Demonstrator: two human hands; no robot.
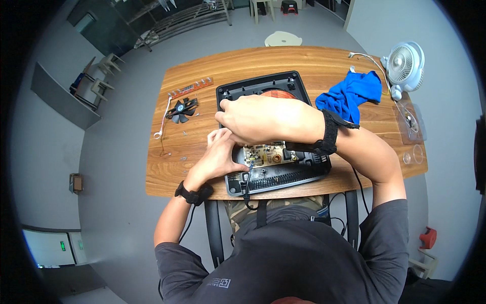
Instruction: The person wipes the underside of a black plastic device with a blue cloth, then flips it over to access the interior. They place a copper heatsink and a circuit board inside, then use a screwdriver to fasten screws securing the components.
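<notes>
An opened induction cooker with a black plastic casing (296, 81) lies on the table in front of me. Its copper-coloured coil (278, 94) shows at the far side, and a tan circuit board (266, 155) sits in the near part. My right hand (248, 117) reaches across the casing with bent fingers, and the back of the hand hides what they hold. Just below it, my left hand (218, 157) is at the casing's left side. Its fingers curl close to the right hand's, while its thumb stretches to the board's left edge. A dark cord (247, 190) comes out near that thumb.
Left of the cooker lie a small black cooling fan (181, 110) and an orange strip board (190, 88) with a white cable. A blue cloth (351, 95) lies to the right. Beyond it are a white desk fan (404, 65) and a clear plastic box (411, 123).
</notes>
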